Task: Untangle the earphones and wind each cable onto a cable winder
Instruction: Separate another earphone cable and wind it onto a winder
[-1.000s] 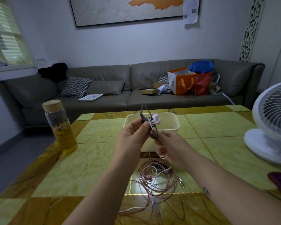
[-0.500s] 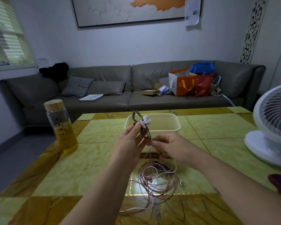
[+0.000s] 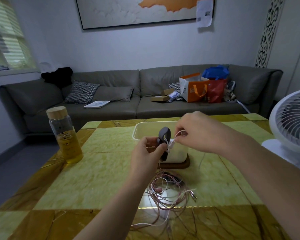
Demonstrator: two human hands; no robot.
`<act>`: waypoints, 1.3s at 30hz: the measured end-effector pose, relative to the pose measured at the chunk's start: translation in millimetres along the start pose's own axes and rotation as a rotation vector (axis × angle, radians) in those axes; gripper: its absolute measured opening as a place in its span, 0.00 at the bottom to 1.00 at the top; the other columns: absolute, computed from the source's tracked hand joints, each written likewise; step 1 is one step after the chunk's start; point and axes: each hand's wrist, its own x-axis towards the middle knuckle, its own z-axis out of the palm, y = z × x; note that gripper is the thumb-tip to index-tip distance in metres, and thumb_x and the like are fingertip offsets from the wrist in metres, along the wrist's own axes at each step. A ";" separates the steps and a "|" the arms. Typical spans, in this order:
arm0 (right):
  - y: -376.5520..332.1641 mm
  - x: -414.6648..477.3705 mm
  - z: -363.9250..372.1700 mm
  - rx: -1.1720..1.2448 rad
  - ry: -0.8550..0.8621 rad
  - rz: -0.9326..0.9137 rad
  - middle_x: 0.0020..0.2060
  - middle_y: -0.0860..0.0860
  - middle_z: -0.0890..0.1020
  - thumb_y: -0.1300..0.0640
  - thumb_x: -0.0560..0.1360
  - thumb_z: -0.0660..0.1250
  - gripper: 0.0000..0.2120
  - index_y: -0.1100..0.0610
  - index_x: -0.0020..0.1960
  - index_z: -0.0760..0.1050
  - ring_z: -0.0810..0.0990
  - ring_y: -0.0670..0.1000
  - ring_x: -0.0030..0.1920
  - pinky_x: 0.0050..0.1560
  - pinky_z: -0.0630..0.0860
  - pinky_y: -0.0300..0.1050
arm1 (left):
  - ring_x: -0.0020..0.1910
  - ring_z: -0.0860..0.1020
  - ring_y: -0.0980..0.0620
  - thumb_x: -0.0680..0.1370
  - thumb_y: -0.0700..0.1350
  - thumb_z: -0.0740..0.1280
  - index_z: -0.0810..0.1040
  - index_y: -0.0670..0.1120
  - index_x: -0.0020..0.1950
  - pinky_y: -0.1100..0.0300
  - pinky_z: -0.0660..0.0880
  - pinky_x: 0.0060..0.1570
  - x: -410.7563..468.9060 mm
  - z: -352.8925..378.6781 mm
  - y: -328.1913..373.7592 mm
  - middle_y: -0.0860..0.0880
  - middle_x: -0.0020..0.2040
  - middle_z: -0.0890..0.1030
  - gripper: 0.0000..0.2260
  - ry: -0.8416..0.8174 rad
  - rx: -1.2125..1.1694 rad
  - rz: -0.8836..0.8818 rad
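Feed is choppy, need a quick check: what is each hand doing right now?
Left hand: holding the grey cable winder.
Right hand: pinching the white earphone cable just beside the winder.

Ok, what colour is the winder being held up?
Dark grey. The winder, gripped by the left hand, shows best in the head view.
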 end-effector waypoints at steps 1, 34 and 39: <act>1.4 1.0 -3.3 -0.008 0.024 -0.001 0.42 0.48 0.82 0.56 0.77 0.65 0.06 0.51 0.49 0.81 0.79 0.46 0.43 0.39 0.74 0.36 | 0.39 0.80 0.62 0.75 0.42 0.71 0.78 0.47 0.50 0.69 0.76 0.37 -0.5 -0.4 0.7 0.51 0.44 0.82 0.06 -0.019 0.006 0.012; 9.7 6.4 79.5 1.880 -0.470 0.346 0.28 0.48 0.72 0.54 0.69 0.68 0.07 0.57 0.39 0.75 0.62 0.41 0.20 0.29 0.71 0.35 | 0.43 0.80 0.56 0.70 0.45 0.66 0.80 0.45 0.50 0.63 0.75 0.48 -0.8 -14.8 23.1 0.50 0.43 0.83 0.11 -0.311 -0.564 -0.028; -0.5 5.7 81.9 1.917 -0.431 0.316 0.27 0.47 0.70 0.51 0.71 0.66 0.08 0.56 0.40 0.77 0.61 0.42 0.20 0.29 0.68 0.35 | 0.33 0.76 0.55 0.70 0.48 0.66 0.79 0.44 0.54 0.60 0.71 0.40 4.0 -12.7 20.2 0.50 0.37 0.79 0.15 -0.205 -0.757 -0.191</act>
